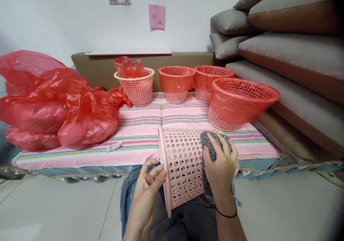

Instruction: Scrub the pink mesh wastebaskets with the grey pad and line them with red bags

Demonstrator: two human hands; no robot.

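Note:
A pink perforated plastic wastebasket lies on its side above my lap, its rim to the left and its base to the right. My left hand pinches the rim between thumb and fingers. Pressed against the outer wall near the base is a dark grey cloth, and my right hand is spread over it, holding it to the basket. Part of the cloth hangs below that hand. The far side of the basket is hidden.
Three wastebaskets lined with red bags, including the nearest one, stand on a striped cloth. Another wastebasket has a red bag bunched inside. Filled red plastic bags lie left, near a small white packet. Stacked cushions rise at right.

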